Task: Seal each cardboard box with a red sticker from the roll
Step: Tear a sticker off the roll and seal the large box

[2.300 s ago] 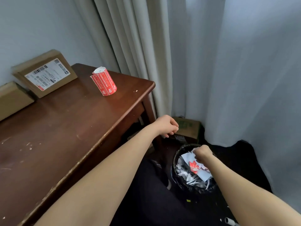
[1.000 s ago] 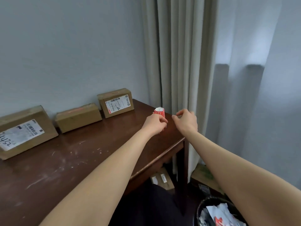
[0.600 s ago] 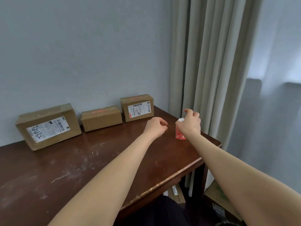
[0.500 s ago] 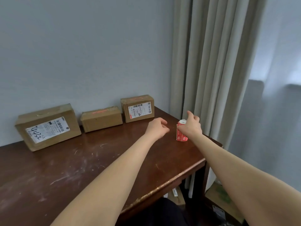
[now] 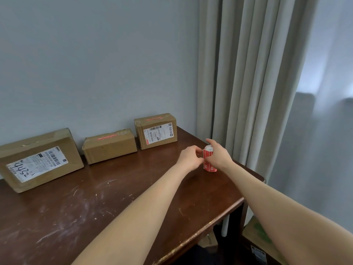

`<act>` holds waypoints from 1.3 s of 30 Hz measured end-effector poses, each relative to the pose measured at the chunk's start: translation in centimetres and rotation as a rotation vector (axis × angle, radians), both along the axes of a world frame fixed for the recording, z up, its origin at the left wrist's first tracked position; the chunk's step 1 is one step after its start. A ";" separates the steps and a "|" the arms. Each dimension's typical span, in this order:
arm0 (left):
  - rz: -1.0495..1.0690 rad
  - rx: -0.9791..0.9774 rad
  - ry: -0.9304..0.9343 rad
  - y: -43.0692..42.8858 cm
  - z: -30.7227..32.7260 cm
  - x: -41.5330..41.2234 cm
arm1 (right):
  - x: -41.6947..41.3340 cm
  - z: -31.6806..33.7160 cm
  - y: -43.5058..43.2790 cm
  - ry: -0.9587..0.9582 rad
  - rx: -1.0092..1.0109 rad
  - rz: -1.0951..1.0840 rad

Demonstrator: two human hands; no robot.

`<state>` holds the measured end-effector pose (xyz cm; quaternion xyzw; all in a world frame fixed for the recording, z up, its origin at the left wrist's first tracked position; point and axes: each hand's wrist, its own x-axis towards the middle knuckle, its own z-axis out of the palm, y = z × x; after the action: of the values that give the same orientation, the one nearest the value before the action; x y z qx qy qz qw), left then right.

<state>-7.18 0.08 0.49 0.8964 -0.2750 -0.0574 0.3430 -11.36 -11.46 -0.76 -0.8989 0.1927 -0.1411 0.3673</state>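
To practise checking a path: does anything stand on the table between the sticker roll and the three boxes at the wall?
Nothing visible does. Only scuffed table lies between the roll, held in the right hand, and the left box, middle box and right box.

Glossy scuffed wood table (image 5: 118,197) w/ matt cardboard boxes (image 5: 109,146).

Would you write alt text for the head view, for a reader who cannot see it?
The right hand grips a red sticker roll on a wooden table while the left hand pinches at its side. Along the wall sit a left cardboard box, middle box and right box, the last two with red strips on top.
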 end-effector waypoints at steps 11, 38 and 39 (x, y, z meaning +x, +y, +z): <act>0.084 -0.118 0.041 2.4 0.1 2.7 | 3.0 -0.2 2.0 -0.043 -0.118 0.039; 0.221 -0.070 -0.048 4.9 -0.1 3.5 | 2.2 1.6 1.7 0.143 -0.405 0.253; 0.223 -0.068 -0.051 5.1 -0.3 3.5 | 2.0 1.6 1.6 0.138 -0.424 0.266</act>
<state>-3.67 5.15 0.24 0.9104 -0.1841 0.0133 0.3702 -9.33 -9.85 0.82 -0.9807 0.0637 -0.0669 0.1721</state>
